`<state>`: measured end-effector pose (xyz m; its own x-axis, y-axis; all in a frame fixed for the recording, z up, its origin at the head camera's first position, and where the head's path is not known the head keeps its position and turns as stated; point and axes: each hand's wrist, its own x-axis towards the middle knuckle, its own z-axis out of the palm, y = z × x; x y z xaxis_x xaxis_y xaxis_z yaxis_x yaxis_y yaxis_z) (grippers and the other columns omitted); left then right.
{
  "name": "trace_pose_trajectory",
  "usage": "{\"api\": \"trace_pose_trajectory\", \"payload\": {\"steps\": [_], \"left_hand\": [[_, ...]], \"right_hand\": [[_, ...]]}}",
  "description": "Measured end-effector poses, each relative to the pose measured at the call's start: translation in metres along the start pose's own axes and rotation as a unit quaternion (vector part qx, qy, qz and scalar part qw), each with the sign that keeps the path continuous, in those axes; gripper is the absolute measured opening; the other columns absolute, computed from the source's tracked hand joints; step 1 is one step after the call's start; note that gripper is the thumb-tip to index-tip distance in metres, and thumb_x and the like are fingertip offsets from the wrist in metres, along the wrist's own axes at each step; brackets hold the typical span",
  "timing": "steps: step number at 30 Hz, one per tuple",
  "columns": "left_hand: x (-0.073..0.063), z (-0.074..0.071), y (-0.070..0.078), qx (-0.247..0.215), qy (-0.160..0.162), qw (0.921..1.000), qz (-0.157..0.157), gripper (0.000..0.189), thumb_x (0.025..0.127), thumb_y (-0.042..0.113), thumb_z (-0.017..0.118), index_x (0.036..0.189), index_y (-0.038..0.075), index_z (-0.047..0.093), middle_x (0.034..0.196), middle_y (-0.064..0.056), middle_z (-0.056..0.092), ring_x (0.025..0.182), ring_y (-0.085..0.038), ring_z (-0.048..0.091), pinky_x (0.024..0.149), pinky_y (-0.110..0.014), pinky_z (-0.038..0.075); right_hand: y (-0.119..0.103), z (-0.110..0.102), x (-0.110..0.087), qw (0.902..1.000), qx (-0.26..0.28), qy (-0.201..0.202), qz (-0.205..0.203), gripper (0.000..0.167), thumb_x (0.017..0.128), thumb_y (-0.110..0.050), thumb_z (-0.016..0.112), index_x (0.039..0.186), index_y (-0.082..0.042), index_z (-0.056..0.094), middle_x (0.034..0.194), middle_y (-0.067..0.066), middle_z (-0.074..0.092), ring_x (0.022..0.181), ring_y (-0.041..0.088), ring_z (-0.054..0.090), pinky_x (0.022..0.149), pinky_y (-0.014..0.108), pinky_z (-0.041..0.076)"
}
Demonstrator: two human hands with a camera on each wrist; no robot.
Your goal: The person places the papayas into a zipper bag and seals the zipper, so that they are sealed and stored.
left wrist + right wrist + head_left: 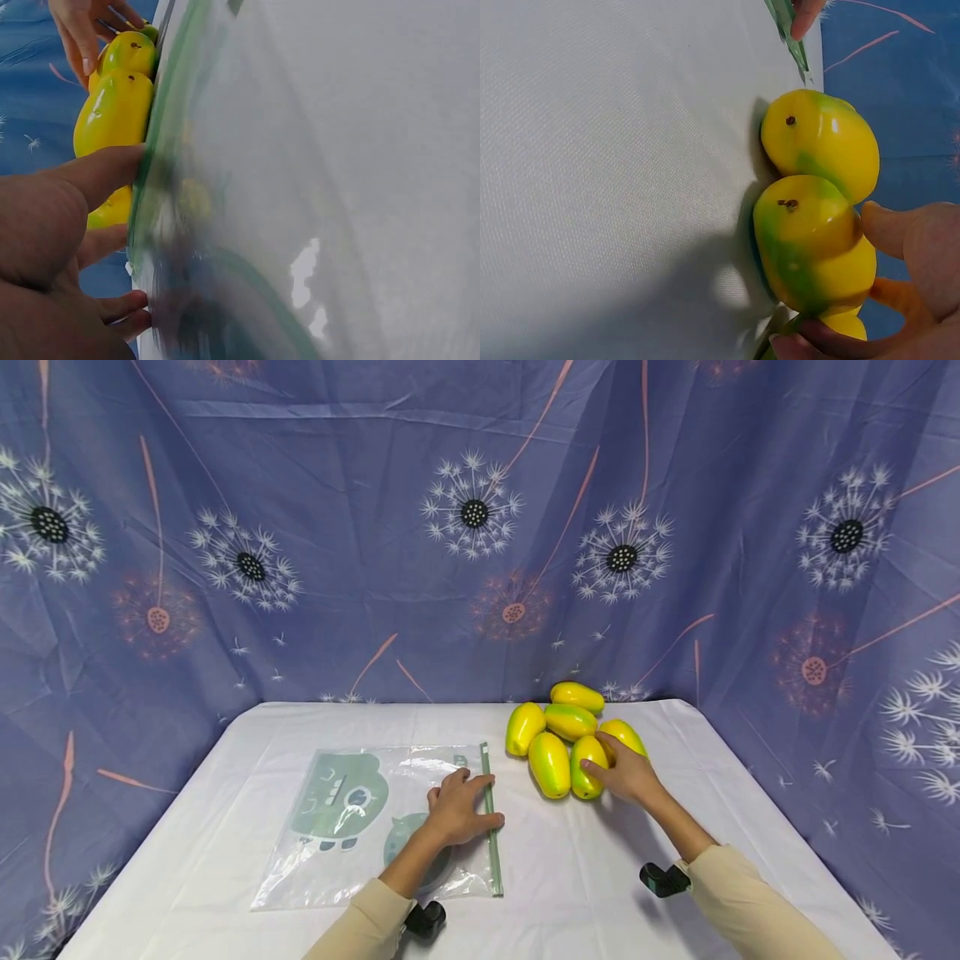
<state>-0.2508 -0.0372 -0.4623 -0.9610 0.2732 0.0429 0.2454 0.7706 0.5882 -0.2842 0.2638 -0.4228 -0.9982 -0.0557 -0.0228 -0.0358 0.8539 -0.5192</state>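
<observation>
A clear zip bag (360,877) with green animal prints lies flat on the table, its green slider strip (495,852) toward the right. My left hand (457,810) rests on the bag at that strip, fingers spread, with the thumb (112,169) along the green edge in the left wrist view. At the right, my right hand (628,772) grips the front-right yellow-green mango (587,768), thumb on one side and fingers on the other. In the right wrist view that mango (810,247) sits against another mango (825,142).
Several more mangoes cluster around the gripped one: one at the left (525,729), one at the back (577,697) and one at the right (624,737). A white cloth covers the table (202,827). Behind it hangs a blue dandelion-print curtain (360,568).
</observation>
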Motion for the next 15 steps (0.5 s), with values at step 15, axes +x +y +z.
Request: {"api": "trace_pose_trajectory", "payload": {"steps": [15], "left_hand": [[0.0088,-0.0039,-0.0045,-0.012,0.026,0.9996,0.0,0.073,0.063,0.023,0.094,0.132,0.013,0.069,0.135,-0.023,0.056,0.127,-0.04,0.049,0.098,-0.062,0.035]], "right_hand": [[-0.0001,0.0003,0.0029,0.9994,0.023,-0.002,0.024,0.068,0.097,-0.041,0.063,0.15,-0.006,0.04,0.147,0.032,0.047,0.133,0.052,0.046,0.108,0.067,0.039]]}}
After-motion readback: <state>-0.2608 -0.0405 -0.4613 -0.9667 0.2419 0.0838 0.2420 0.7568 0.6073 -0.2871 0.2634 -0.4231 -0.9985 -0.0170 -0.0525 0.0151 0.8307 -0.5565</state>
